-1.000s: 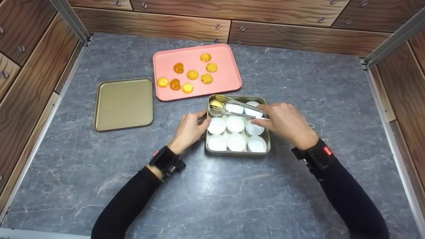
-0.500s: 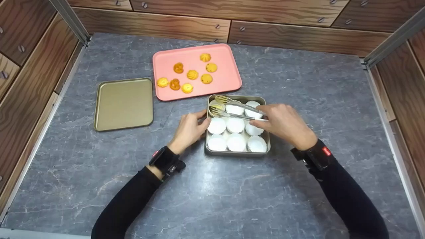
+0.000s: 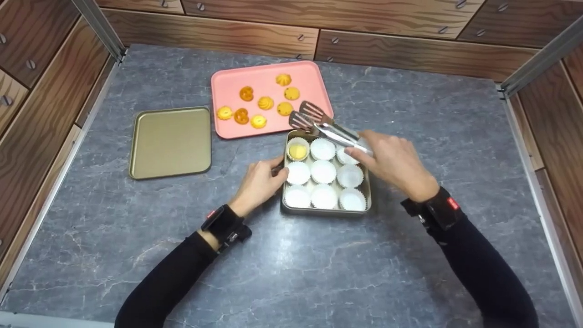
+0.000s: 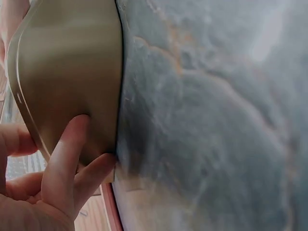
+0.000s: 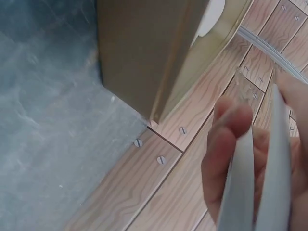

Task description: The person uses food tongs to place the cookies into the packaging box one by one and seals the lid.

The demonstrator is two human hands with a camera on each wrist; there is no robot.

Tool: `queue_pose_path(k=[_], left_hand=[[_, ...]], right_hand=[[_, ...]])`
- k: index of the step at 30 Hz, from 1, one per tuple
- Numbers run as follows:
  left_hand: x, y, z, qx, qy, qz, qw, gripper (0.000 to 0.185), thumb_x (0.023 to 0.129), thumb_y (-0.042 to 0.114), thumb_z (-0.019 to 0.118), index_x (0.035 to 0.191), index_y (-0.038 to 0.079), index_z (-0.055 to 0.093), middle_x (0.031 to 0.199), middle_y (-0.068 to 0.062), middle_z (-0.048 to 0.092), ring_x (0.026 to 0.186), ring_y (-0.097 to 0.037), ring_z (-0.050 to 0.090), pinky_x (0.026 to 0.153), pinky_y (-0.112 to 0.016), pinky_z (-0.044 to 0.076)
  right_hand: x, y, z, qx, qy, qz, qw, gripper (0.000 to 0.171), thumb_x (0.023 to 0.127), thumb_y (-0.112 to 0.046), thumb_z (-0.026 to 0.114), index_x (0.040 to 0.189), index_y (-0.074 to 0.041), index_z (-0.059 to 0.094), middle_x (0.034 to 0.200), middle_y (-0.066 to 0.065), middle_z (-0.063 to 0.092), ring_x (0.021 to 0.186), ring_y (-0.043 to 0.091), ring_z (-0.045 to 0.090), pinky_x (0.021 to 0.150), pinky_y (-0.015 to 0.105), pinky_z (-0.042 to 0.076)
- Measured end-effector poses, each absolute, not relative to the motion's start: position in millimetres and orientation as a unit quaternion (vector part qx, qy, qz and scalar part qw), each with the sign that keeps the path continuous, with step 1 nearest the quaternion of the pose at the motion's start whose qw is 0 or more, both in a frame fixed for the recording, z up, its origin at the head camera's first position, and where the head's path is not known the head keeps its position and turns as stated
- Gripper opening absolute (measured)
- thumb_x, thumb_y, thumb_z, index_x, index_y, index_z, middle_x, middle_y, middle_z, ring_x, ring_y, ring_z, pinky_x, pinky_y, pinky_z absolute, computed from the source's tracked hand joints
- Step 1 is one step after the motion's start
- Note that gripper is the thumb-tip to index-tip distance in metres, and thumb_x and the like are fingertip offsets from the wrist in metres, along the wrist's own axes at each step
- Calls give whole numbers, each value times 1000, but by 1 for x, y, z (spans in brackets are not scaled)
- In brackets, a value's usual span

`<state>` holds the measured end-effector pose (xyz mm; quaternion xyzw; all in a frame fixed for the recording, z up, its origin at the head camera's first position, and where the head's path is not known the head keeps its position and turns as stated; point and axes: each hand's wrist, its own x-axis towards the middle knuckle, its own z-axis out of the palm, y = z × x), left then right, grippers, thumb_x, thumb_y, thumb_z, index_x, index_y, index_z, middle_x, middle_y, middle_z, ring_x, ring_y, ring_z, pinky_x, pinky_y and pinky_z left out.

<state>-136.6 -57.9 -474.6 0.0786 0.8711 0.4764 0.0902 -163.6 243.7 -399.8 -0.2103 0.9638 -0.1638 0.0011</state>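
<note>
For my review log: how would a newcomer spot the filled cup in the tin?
Find the square tin on the grey counter, below the pink tray. It holds nine paper cups; the filled cup sits in its far-left corner, the only one with a yellow cookie inside.

Pink tray (image 3: 314,114); gold lid (image 3: 171,141); grey marbled counter (image 3: 273,264); white paper cups (image 3: 323,171); yellow-orange cookies (image 3: 264,103).

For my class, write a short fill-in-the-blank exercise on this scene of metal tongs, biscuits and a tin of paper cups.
1. The right hand holds the metal tongs, whose tips hold ____.
2. The pink rectangular tray carries ____ golden biscuits.
3. In the square metal tin, ____ white paper cup holds a biscuit.
4. The left hand touches the tin's ____ side.

Missing words: nothing; seven; one; left
</note>
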Motion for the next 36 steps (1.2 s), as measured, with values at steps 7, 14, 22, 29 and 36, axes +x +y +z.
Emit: queue_pose_path(k=[7, 14, 22, 29, 36], left_hand=[[-135, -62, -472, 92, 875, 469, 73, 50, 102, 18, 62, 147, -1, 52, 91, -20, 74, 43, -6, 38, 38, -20, 35], [-131, -66, -475, 98, 883, 455, 56, 51, 104, 19, 60, 148, -3, 47, 95, -26, 71, 42, -5, 26, 39, -20, 29], [-130, -68, -475, 104, 882, 457, 49, 51, 105, 19, 60, 149, -3, 46, 89, -22, 72, 42, -5, 28, 37, -20, 29], [-131, -68, -476, 109, 883, 455, 50, 51, 105, 19, 59, 149, -4, 46, 54, 8, 39, 42, -5, 29, 37, -20, 29], [-134, -69, -475, 103, 886, 450, 47, 50, 104, 19, 59, 148, -4, 48, 59, 3, 44, 42, -5, 27, 36, -20, 28]], right_hand=[[-193, 226, -391, -187, 973, -132, 10, 65, 98, -48, 68, 134, 6, 60, 66, 3, 51, 51, 17, 44, 41, 31, 38], [-219, 209, -393, -172, 980, -99, 23, 52, 96, -43, 70, 114, 5, 67, 68, 6, 54, 53, 19, 47, 43, 32, 39], [-236, 198, -399, -177, 982, -69, 10, 48, 93, -49, 73, 91, -1, 65, 66, 4, 49, 58, 25, 50, 48, 40, 43], [-248, 194, -401, -166, 983, -72, 39, 50, 94, -51, 73, 94, -1, 67, 70, 7, 54, 62, 27, 53, 52, 40, 44], [-256, 188, -402, -178, 981, -69, 23, 49, 93, -49, 73, 93, -1, 70, 71, 12, 61, 65, 35, 61, 57, 51, 51]])
